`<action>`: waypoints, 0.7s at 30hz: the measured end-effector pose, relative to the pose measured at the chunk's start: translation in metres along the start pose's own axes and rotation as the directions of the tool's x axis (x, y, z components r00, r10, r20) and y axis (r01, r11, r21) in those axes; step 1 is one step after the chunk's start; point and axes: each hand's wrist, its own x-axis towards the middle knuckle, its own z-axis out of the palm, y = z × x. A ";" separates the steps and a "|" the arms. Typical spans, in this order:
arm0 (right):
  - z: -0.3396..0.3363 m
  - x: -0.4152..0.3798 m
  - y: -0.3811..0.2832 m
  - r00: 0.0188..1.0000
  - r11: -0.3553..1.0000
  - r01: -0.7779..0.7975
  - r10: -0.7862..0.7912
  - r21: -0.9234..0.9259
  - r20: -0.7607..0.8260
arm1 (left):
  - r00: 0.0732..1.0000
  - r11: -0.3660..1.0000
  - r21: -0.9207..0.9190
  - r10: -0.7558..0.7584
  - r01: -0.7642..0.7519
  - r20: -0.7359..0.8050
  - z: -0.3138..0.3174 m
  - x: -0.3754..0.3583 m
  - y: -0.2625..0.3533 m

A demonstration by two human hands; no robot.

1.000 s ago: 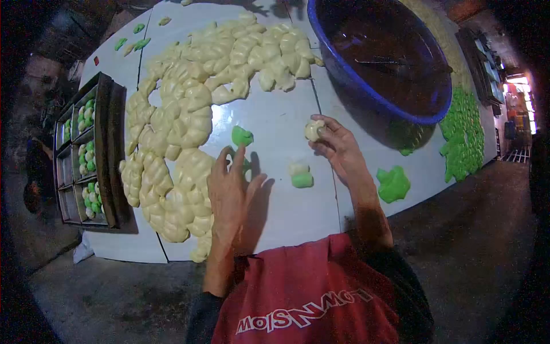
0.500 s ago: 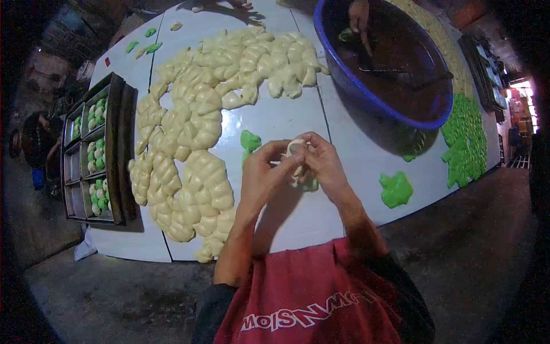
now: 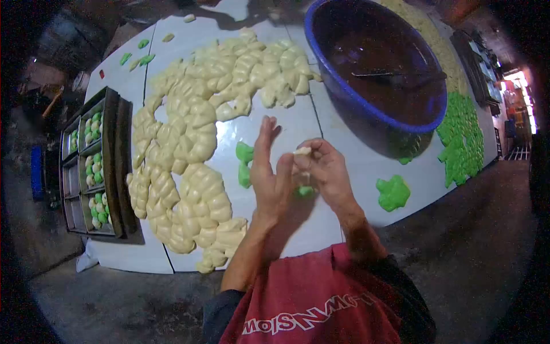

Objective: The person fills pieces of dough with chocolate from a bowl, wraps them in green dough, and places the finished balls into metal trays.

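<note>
"Surfaces first?"
"White table (image 3: 293, 127), carrying a broad spread of pale dough (image 3: 195, 112) and, to its right, a blue basin (image 3: 366, 122)."
"Hands?"
"Left hand (image 3: 269, 180): fingers straight, thumb apart, gripping nothing. Right hand (image 3: 329, 175): fingertips pinched together; green lump (image 3: 393, 192) to its right."
"Item held?"
"Small pale piece (image 3: 302, 151) (partly hidden), in the right fingertips, near the left thumb."
</note>
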 end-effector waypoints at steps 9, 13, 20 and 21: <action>-0.007 -0.013 -0.058 0.965 0.930 -0.129 0.038 0.344 0.259 | 0.998 0.902 -0.427 -0.060 0.062 0.018 0.064 -0.017 -0.012; -0.032 0.010 -0.107 0.965 0.979 0.204 -0.205 0.027 0.162 | 0.909 0.836 -0.413 -0.215 0.361 0.358 0.041 -0.016 -0.005; -0.118 0.161 -0.172 0.916 0.080 0.337 -0.260 -0.938 0.307 | 0.865 0.881 -0.049 -0.450 0.471 0.223 -0.007 0.004 -0.013; -0.125 0.177 -0.162 0.914 -0.007 0.354 -0.209 -0.935 0.347 | 0.863 0.880 -0.013 -0.462 0.475 0.205 -0.010 0.006 -0.012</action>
